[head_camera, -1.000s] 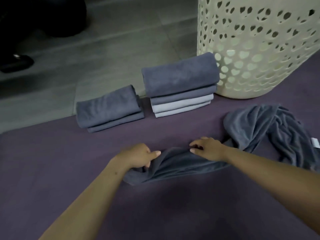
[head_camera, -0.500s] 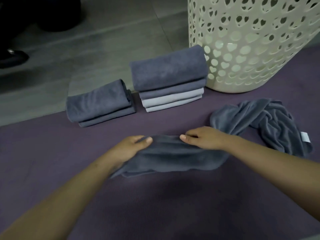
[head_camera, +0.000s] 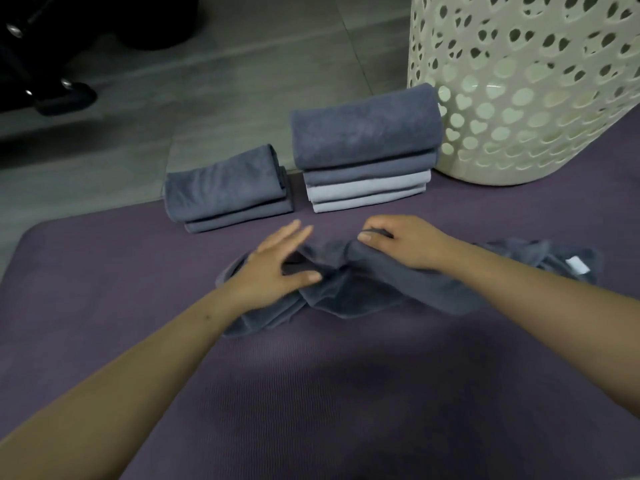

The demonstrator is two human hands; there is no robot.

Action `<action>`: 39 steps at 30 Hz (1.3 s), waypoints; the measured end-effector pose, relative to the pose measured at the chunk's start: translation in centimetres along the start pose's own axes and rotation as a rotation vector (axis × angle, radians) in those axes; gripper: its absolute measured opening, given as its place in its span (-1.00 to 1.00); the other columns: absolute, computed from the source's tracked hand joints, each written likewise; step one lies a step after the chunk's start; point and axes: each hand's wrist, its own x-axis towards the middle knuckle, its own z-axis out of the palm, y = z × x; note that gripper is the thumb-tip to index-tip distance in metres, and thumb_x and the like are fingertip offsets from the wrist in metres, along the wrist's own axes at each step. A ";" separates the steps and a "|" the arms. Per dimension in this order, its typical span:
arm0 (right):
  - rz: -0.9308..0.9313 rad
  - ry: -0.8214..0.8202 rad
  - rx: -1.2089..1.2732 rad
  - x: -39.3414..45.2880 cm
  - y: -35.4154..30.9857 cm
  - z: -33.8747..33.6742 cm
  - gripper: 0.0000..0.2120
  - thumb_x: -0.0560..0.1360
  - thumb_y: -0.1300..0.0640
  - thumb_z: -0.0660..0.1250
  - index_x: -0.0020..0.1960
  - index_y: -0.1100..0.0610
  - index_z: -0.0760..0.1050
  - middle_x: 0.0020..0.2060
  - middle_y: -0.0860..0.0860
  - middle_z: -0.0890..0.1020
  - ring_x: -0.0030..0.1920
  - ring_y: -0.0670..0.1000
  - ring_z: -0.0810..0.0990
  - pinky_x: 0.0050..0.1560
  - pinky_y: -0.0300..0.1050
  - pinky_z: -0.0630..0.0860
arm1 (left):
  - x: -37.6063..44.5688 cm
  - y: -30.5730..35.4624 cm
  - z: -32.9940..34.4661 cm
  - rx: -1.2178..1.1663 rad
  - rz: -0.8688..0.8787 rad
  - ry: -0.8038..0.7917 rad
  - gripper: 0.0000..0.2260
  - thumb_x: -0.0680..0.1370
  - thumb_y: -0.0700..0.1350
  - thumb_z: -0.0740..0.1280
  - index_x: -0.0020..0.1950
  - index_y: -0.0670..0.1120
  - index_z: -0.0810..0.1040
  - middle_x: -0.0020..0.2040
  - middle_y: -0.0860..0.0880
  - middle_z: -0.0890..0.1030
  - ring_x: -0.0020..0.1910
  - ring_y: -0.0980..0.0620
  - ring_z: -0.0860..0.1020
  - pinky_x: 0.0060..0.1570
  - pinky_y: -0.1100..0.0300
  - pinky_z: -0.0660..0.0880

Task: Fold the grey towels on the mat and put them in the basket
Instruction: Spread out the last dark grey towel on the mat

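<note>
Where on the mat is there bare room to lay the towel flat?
Free: the wide mat strip between the forearms, nearer than the towel, and the patch left of the left hand. Crowded: the far edge, with two stacks and the basket.

A single head-worn view looks forward and steeply down, from close above, onto the ribbed purple foam mat (head_camera: 346,393); its far edge meets the grey tiled floor (head_camera: 242,81).

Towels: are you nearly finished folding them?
Partly. Two folded stacks sit on the mat. One loose towel is in hand: right hand grips it, left hand lies flat on it. Nothing shows in the basket yet.
</note>
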 end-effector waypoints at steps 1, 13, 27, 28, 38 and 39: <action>-0.040 0.011 0.035 0.2 -1.2 0.2 -0.81 0.59 -0.06 0.16 -0.08 0.01 0.45 -0.22 -0.09 0.53 -0.18 -0.07 0.45 -0.13 -0.21 0.31 | 0.3 1.3 0.4 -0.053 0.039 -0.066 -0.29 0.45 0.22 0.35 0.51 0.19 0.10 0.44 0.22 0.21 0.44 0.25 0.18 0.43 0.24 0.15; 0.382 -0.500 0.052 -2.0 2.3 -1.1 -0.13 0.21 -0.62 0.05 0.28 -0.07 0.48 0.16 -0.17 0.55 0.16 -0.10 0.52 0.29 -0.12 0.37 | 1.1 -1.4 -1.8 -0.630 -0.294 0.228 -0.70 0.60 0.11 0.22 0.00 -0.08 0.60 0.05 -0.02 0.64 0.08 0.04 0.58 0.22 0.08 0.46; 0.496 -0.287 -0.009 -1.8 7.3 -2.2 -0.82 0.56 -0.01 0.27 0.10 0.02 0.53 0.13 -0.07 0.56 0.08 -0.06 0.49 0.18 -0.19 0.36 | 1.0 -2.4 0.4 0.130 -0.150 0.182 -0.74 0.62 0.05 0.18 0.27 0.05 0.48 0.31 0.05 0.45 0.33 0.00 0.36 0.38 -0.02 0.20; 0.534 -0.344 -0.066 -2.7 8.0 -1.9 -0.77 0.56 -0.04 0.26 0.16 0.02 0.51 0.17 -0.07 0.54 0.13 -0.05 0.48 0.20 -0.19 0.34 | 0.9 -2.1 1.0 0.175 -0.085 0.156 -0.69 0.61 0.05 0.18 0.34 0.05 0.44 0.35 0.08 0.42 0.38 0.03 0.30 0.42 0.00 0.08; 0.581 -0.139 0.014 -7.5 12.3 -0.3 -0.77 0.55 -0.07 0.27 -0.23 0.00 0.47 -0.25 -0.05 0.52 -0.16 -0.03 0.47 -0.08 -0.18 0.35 | 1.2 -0.1 2.8 0.262 0.026 -0.058 -0.74 0.58 0.13 0.22 -0.16 -0.01 0.50 -0.24 0.03 0.53 -0.25 0.12 0.47 -0.07 0.13 0.37; 0.560 -0.038 0.116 -7.2 11.9 -0.5 -0.76 0.55 -0.05 0.27 -0.24 0.03 0.48 -0.26 -0.04 0.52 -0.21 -0.06 0.45 -0.13 -0.20 0.34 | 1.1 0.5 2.8 0.158 -0.007 -0.042 -0.74 0.58 0.11 0.23 -0.19 -0.02 0.49 -0.25 0.03 0.54 -0.27 0.13 0.48 -0.17 0.14 0.38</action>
